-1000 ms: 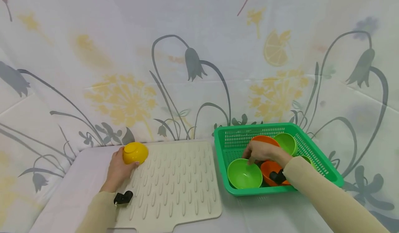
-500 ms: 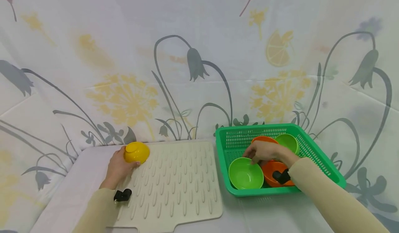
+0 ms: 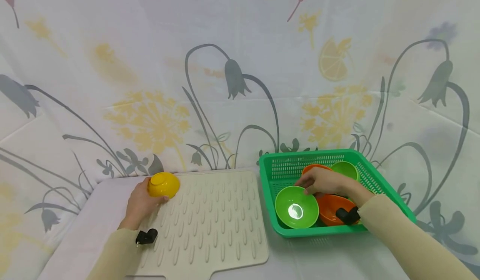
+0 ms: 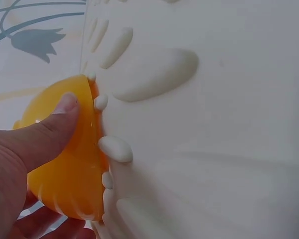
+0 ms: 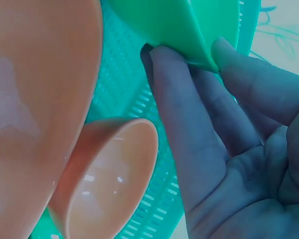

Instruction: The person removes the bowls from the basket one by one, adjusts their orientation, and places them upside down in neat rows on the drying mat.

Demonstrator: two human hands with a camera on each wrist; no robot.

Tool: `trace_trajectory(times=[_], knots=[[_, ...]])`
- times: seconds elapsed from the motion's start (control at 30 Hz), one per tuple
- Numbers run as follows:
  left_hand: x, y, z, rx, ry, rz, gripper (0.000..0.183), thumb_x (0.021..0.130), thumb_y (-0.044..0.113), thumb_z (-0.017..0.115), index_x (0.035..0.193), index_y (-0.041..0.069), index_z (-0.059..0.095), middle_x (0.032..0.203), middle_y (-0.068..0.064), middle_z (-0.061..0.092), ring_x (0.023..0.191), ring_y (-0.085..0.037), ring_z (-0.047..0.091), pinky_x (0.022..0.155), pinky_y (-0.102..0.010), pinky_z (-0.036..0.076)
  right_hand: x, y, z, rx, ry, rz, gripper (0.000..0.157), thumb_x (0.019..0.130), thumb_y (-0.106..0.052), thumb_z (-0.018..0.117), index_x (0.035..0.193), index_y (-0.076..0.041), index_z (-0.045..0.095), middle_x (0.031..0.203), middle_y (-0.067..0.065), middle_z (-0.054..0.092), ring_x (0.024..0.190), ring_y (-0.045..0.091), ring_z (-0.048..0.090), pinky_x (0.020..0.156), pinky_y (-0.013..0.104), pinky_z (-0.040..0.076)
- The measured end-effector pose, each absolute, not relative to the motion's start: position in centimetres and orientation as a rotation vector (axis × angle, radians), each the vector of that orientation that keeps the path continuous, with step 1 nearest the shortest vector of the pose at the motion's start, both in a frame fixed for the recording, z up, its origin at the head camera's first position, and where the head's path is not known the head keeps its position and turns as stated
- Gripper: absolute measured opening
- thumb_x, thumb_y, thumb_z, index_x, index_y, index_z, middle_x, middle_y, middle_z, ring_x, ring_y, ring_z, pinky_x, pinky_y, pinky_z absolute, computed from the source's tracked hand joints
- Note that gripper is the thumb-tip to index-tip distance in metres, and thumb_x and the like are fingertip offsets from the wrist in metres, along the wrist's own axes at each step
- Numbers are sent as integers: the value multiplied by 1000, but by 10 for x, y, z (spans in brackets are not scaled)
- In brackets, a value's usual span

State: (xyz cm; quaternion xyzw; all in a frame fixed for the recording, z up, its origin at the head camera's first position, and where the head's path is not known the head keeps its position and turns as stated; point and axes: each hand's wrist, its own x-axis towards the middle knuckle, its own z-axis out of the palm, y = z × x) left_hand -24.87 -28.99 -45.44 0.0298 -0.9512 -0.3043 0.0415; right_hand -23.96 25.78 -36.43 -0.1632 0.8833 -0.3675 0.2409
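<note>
A yellow bowl [image 3: 165,185] lies upside down at the far left corner of the cream drying mat [image 3: 210,221]. My left hand [image 3: 141,203] grips it, the thumb on one side and the fingers on the other. In the left wrist view the yellow bowl's [image 4: 65,154] rim meets the mat's raised ridges. On the right, my right hand [image 3: 324,183] pinches the rim of a light green bowl [image 3: 292,207], thumb inside and fingers underneath. This bowl is tilted at the front left of the green basket [image 3: 264,188].
Orange bowls [image 3: 333,209] and another green bowl [image 3: 345,169] lie in the basket around my right hand. A smaller-looking orange bowl [image 5: 114,179] shows below the fingers in the right wrist view. Behind everything hangs a flower-printed cloth [image 3: 240,117].
The light green bowl has risen a little and tilted toward me, with my right hand now pinching its rim. My left hand and the yellow bowl have stayed in place.
</note>
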Motion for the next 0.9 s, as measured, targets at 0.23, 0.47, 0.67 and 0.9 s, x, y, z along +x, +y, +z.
trace_trajectory(times=[0.23, 0.47, 0.67, 0.9], knots=[[-250, -293, -455, 104, -2921, -973, 93, 81, 27, 80, 147, -12, 28, 142, -39, 37, 127, -55, 38, 107, -67, 30, -236, 263, -358, -377, 2391, -1079, 37, 92, -5, 68, 128, -1, 65, 123, 15, 65, 112, 30, 62, 78, 38, 60], [-250, -291, -453, 79, -2910, -1011, 92, 80, 24, 80, 146, -13, 29, 140, -39, 38, 126, -54, 39, 107, -66, 30, -232, 268, -350, -356, 2361, -1148, 40, 94, -4, 65, 133, 2, 61, 129, 19, 62, 106, 29, 66, 79, 40, 60], [-253, -292, -455, 62, -2903, -1021, 93, 79, 22, 81, 146, -15, 28, 141, -39, 37, 126, -54, 38, 108, -65, 29, -229, 272, -343, -363, 2358, -1187, 42, 95, -6, 65, 135, 5, 58, 137, 24, 55, 99, 26, 69, 80, 40, 60], [-252, -294, -452, 59, -2923, -1046, 93, 82, 22, 78, 147, -17, 24, 144, -41, 32, 129, -56, 34, 110, -66, 26, -222, 271, -337, -383, 2368, -1229, 47, 97, -12, 65, 140, 4, 53, 138, 23, 55, 113, 31, 63, 83, 41, 59]])
